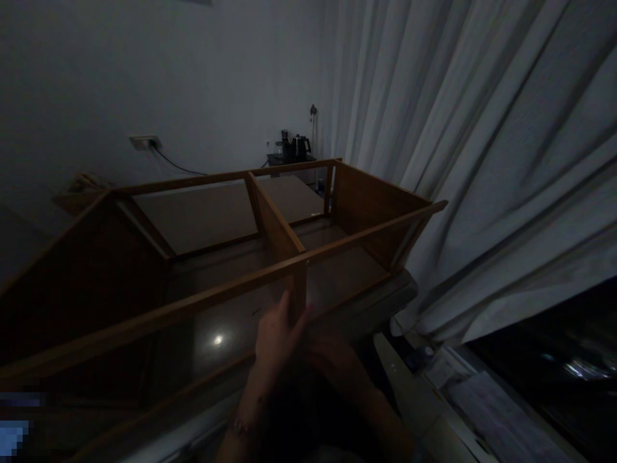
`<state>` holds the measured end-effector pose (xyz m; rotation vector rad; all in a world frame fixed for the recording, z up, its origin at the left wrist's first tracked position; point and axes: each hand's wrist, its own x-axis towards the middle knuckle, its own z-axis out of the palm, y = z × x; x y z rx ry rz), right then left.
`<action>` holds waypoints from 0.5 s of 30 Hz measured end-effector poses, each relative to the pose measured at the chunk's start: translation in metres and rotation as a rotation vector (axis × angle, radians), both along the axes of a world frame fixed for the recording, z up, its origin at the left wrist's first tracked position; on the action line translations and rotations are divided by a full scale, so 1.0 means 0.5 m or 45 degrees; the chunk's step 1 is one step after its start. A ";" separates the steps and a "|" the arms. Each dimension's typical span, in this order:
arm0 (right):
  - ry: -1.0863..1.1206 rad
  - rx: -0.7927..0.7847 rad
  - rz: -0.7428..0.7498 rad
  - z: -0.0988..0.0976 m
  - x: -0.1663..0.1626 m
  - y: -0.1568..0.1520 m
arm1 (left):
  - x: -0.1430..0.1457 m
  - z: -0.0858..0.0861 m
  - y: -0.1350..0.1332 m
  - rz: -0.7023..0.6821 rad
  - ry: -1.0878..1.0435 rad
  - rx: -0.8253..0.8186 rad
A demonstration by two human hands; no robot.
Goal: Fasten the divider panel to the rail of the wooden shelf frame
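A brown wooden cabinet frame [337, 241] lies on its back across a surface, open side up, with a middle divider [272, 222]. My left hand [274, 334] rests against the lower end of the divider's front edge, fingers stretched upward and pressed to the wood. My right hand [337, 360] lies just right of it, low by the frame's bottom rail, in deep shadow; its fingers are too dark to make out.
White curtains [482, 161] hang close on the right. A kettle [299, 146] stands on a small dark table at the far wall, near a wall socket [143, 142] with a cable. A pale board [409, 392] and papers [496, 418] lie at the lower right.
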<state>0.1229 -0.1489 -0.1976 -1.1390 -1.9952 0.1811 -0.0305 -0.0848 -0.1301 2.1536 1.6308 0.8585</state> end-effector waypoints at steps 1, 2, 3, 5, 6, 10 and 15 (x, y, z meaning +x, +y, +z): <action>0.012 -0.006 -0.008 -0.001 -0.006 -0.001 | 0.000 0.000 0.000 0.003 0.002 0.001; 0.026 -0.008 -0.019 -0.003 -0.011 -0.002 | 0.000 0.000 0.000 0.005 0.001 0.003; 0.036 -0.009 -0.029 -0.005 -0.016 -0.004 | 0.000 0.000 0.001 0.004 -0.002 0.004; 0.022 0.005 -0.052 -0.009 -0.022 -0.007 | 0.000 0.000 0.002 -0.003 -0.009 0.006; -0.004 0.026 -0.063 -0.011 -0.024 -0.008 | 0.001 0.000 0.002 -0.009 -0.013 0.004; -0.127 0.123 -0.128 -0.018 -0.029 -0.008 | 0.002 0.001 0.001 0.002 -0.012 -0.016; -0.055 0.301 -0.225 -0.027 -0.041 -0.005 | 0.002 -0.001 0.000 -0.003 -0.031 -0.020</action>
